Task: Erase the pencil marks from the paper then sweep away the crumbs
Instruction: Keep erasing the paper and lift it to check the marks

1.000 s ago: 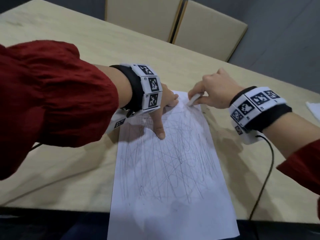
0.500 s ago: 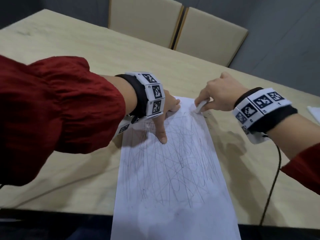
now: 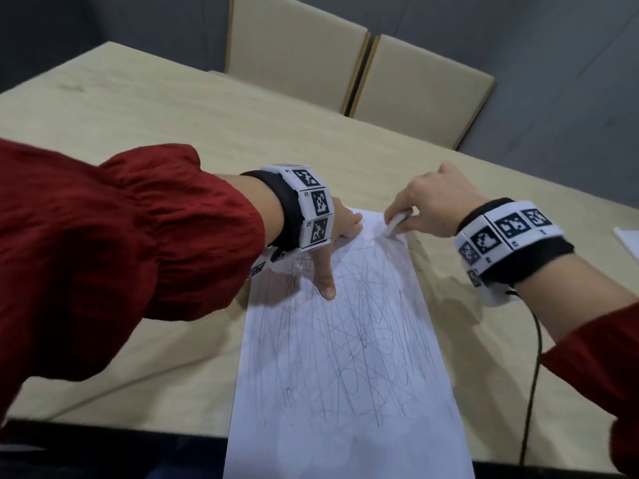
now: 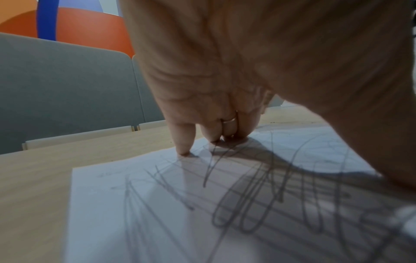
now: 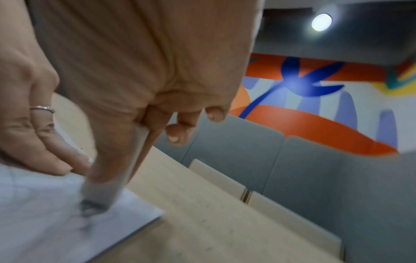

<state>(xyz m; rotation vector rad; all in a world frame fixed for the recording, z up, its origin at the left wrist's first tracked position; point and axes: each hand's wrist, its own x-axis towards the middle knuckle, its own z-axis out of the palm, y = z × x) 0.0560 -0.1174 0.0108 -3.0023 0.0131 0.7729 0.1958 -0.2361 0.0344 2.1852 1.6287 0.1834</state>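
Observation:
A white sheet of paper (image 3: 345,375) covered in grey pencil scribbles lies on the wooden table (image 3: 138,133), its near end hanging over the table's front edge. My left hand (image 3: 340,236) presses its far left part flat, thumb stretched toward me and fingertips (image 4: 185,151) down on the sheet (image 4: 157,204). My right hand (image 3: 428,205) pinches a white eraser (image 3: 396,224) whose tip touches the paper's far right corner. In the right wrist view the eraser (image 5: 108,192) stands on the paper (image 5: 45,213), blurred. A few dark crumbs (image 3: 416,243) lie beside the paper's right edge.
Two beige chairs (image 3: 345,63) stand pushed in at the table's far side. Another white sheet (image 3: 627,242) lies at the right edge of the head view. A black cable (image 3: 532,375) runs from my right wrist down over the table's front edge.
The right hand with the eraser has slid slightly along the paper's far right corner. The left hand keeps pressing the same spot. The head camera has tilted, shifting the scene down.

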